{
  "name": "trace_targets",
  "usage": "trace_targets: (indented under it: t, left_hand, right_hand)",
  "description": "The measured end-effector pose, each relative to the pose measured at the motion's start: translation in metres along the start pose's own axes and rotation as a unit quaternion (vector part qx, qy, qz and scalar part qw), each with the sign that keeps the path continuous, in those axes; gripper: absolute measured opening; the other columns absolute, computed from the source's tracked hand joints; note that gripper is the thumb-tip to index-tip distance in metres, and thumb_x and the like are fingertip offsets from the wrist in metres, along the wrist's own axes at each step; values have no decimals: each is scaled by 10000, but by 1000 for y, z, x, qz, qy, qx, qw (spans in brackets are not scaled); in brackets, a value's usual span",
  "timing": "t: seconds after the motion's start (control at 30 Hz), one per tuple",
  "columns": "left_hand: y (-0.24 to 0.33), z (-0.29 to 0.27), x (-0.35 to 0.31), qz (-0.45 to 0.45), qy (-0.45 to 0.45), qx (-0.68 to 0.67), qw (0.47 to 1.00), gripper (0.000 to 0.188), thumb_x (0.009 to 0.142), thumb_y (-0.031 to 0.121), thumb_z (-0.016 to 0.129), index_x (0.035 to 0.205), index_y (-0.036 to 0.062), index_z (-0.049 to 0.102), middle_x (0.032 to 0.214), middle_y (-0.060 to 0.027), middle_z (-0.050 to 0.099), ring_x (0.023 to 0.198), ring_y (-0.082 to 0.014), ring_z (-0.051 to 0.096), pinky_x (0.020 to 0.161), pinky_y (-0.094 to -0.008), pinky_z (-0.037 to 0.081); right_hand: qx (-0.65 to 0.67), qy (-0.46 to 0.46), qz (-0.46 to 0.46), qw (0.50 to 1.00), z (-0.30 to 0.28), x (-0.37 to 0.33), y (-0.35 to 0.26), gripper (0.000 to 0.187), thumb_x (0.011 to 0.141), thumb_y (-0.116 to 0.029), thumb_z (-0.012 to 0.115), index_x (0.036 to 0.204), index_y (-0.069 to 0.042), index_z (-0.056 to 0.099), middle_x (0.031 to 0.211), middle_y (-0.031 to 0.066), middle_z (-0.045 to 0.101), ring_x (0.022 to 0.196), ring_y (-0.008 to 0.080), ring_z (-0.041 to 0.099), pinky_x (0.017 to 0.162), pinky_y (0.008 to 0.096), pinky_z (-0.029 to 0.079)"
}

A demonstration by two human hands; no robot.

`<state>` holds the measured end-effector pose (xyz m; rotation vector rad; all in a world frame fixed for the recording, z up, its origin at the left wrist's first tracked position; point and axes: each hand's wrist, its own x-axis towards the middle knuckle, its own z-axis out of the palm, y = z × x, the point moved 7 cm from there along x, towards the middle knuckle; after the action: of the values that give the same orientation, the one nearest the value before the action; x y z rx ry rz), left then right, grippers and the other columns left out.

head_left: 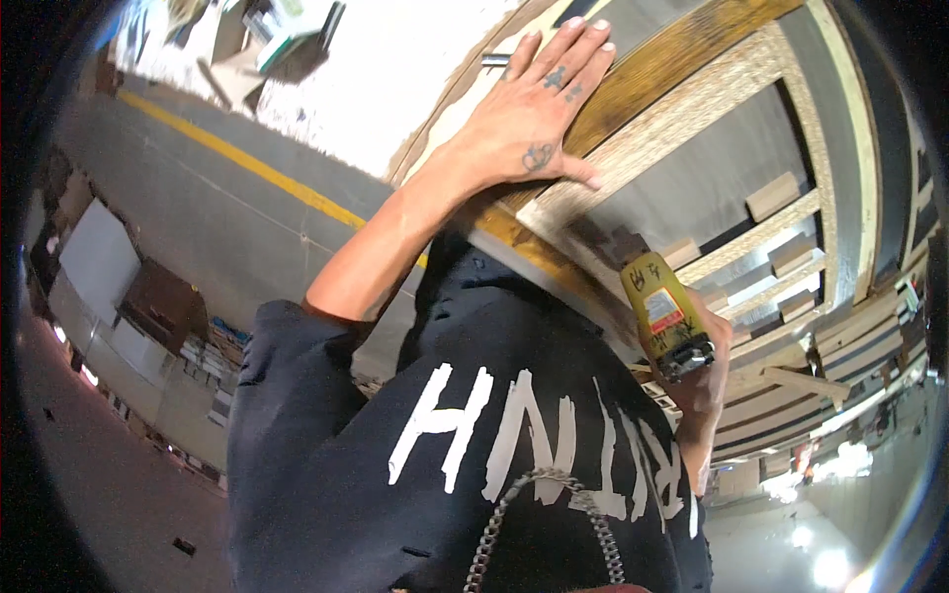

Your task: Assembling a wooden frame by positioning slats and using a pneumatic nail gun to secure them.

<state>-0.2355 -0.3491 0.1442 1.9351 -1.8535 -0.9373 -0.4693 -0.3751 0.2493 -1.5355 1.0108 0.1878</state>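
My left hand [529, 124] lies with its fingers stretched out on a wooden frame, palm down over a dark brown-stained board [647, 84]. Its thumb points off toward a pale chipboard strip [682, 119] along that board. A yellow staple gun [652, 296] with a dark end and a red-and-white label is held in my right hand [710, 341], low on the right beside the frame. The gun's body hides most of that hand's fingers. The gun's front end is blurred, and I cannot tell whether it touches the wood.
Short wooden blocks [774, 197] and crossbars sit inside the frame. A small dark cylindrical piece [496, 60] lies by my left fingers. Offcuts and a green-edged item [297, 40] rest on a white surface at upper left. A yellow line [247, 158] crosses the grey floor.
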Motion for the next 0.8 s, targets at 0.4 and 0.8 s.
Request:
trace_targets:
  t: [0.4,0.8]
  left_hand:
    - [-13,12,-22,78,74,18,994,1214,728,699,678,1511,-78,172,1591,-303,94,1489,-444,65,1212,-520,130]
    - [-11,23,-22,85,112,65,988,1223,711,704,688,1489,-106,203,1576,-321,137,1479,-463,92,1202,-531,168]
  right_hand:
    - [-183,-3,-3,983,63,-10,-9,454,696,-29,733,1140,-20,641,907,185,704,828,308,697,766,375,526]
    - [-254,4,-70,965,63,-10,1,483,630,-110,717,1092,-1,627,788,155,673,682,284,671,700,366,507]
